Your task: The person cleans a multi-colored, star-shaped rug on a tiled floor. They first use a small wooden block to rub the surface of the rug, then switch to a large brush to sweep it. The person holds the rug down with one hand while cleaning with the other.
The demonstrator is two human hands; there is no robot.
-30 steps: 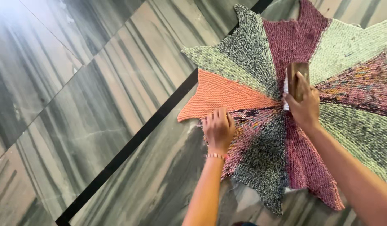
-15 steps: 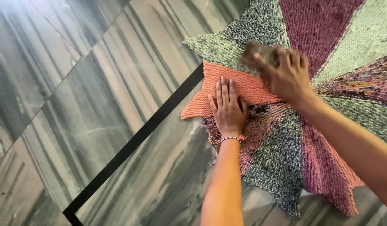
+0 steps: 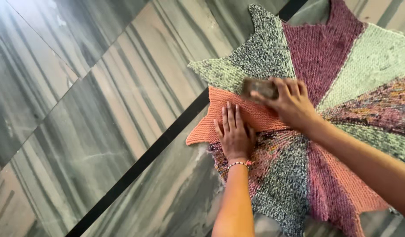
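Note:
A knitted star-shaped mat of orange, maroon, pale green and speckled grey wedges lies flat on the floor. My left hand presses flat on its orange wedge near the mat's left edge, fingers together, a beaded band at the wrist. Just up and to the right, my right hand grips a brown wooden-backed brush and holds it down on the border between the orange and speckled green wedges.
The floor is grey streaked marble tile with a black inlay strip running diagonally under the mat's left points. The mat continues past the right edge of the view.
My right hand carried the brush from the mat's centre out to the left onto the orange wedge. My left hand opened from a loose curl and pressed flat on that wedge.

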